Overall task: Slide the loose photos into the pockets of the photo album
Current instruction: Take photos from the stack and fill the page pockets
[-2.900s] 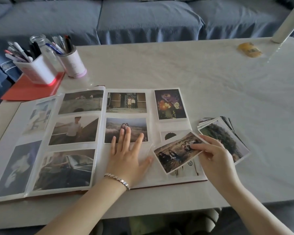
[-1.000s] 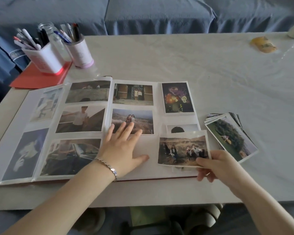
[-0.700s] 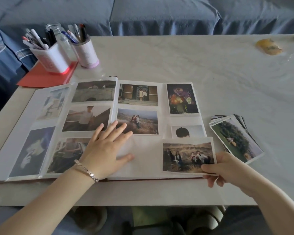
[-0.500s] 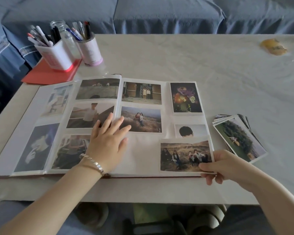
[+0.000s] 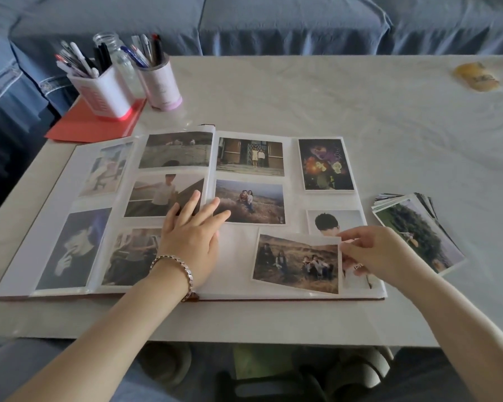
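Left grip (image 5: 192, 236) lies flat with straight fingers, pinning the album (image 5: 235, 262) near the spine. Right grip (image 5: 384, 253) pinches the right edge of the photo (image 5: 296, 262), which sits skewed over the right page's bottom pocket. I'd square it to the pocket mouth, then feed it leftward, low and flat.

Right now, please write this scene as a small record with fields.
Left hand: flat, fingers straight, pressing the open white-paged photo album near its spine
Right hand: pinches the right edge of the loose landscape photo of people in a brown field
Photo position: tilted, on the right page's lower part
Pile: stack of loose photos on the pale table, right of album
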Action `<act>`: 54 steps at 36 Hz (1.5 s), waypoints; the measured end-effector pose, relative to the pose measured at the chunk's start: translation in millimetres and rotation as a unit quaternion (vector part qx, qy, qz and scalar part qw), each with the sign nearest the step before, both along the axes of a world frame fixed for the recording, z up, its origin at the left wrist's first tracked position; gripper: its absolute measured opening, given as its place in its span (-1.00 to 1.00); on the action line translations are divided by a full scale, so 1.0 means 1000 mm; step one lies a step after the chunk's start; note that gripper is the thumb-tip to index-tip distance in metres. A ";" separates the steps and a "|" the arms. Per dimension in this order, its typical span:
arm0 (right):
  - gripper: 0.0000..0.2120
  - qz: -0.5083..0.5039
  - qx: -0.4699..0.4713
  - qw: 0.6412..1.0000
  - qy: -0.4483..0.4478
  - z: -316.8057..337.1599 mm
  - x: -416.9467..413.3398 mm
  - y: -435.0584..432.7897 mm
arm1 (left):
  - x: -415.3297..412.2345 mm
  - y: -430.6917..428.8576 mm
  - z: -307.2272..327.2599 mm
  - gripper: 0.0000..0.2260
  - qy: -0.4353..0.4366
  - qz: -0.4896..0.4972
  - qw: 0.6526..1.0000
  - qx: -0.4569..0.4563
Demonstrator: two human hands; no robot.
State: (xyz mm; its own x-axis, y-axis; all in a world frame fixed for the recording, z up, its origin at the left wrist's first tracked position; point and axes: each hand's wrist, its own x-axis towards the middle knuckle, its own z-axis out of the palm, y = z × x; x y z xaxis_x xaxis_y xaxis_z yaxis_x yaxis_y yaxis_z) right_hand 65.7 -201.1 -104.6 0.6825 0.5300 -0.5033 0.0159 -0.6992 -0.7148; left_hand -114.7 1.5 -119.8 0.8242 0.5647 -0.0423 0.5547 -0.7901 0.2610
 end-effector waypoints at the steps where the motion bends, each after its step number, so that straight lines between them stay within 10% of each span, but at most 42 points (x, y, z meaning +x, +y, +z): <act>1: -0.86 -0.005 0.006 1.000 -0.006 -0.002 0.000 -0.002 | 0.000 0.000 0.000 -0.60 0.002 0.000 1.000 0.001; 54: -0.91 -0.050 0.043 0.989 0.130 0.002 -0.027 0.049 | 0.000 -0.002 0.001 -0.63 -0.019 0.006 1.000 -0.004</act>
State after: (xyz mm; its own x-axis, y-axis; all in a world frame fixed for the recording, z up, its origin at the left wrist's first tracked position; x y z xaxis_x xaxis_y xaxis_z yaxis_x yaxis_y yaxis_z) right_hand 39.1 -152.0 -102.5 0.5874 0.5145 -0.6247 -0.2425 -0.6245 -0.7424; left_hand -114.9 -0.6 -119.3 0.8185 0.5742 -0.0164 0.5537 -0.7811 0.2885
